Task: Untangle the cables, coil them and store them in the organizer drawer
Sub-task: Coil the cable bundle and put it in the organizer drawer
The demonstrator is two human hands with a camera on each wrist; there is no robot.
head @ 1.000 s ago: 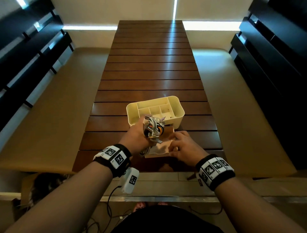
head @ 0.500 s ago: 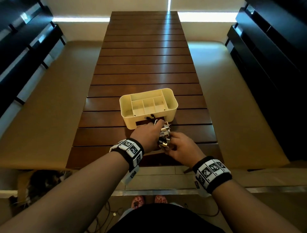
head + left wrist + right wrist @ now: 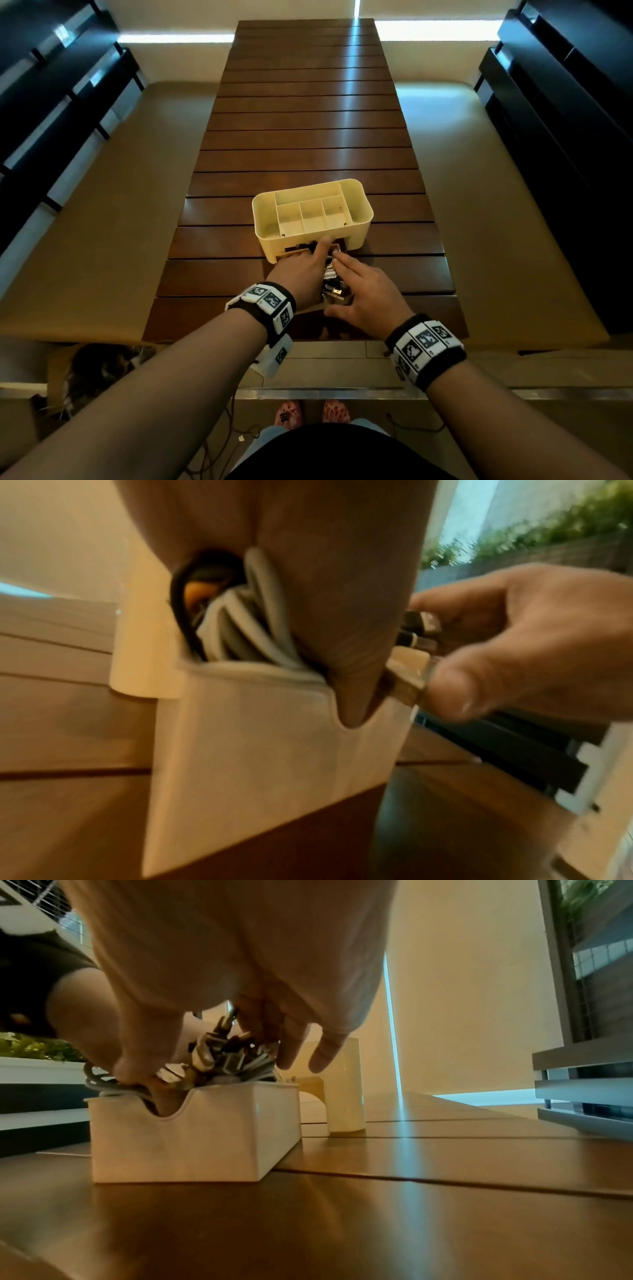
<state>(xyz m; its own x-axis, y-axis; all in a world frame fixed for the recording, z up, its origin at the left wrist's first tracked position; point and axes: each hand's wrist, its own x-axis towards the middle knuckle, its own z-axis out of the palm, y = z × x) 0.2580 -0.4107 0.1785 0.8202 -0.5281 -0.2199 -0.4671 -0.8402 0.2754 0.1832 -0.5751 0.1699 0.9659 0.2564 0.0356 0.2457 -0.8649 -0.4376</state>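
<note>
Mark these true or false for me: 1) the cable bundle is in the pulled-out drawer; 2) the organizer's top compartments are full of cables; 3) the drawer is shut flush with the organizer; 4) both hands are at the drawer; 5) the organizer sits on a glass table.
1. True: the bundle of white and black coiled cables sits in the cream plastic drawer.
2. False: the cream plastic organizer has empty top compartments.
3. False: the drawer is pulled out.
4. True: the left hand and right hand are on the bundle.
5. False: it is a dark slatted wooden table.
</note>
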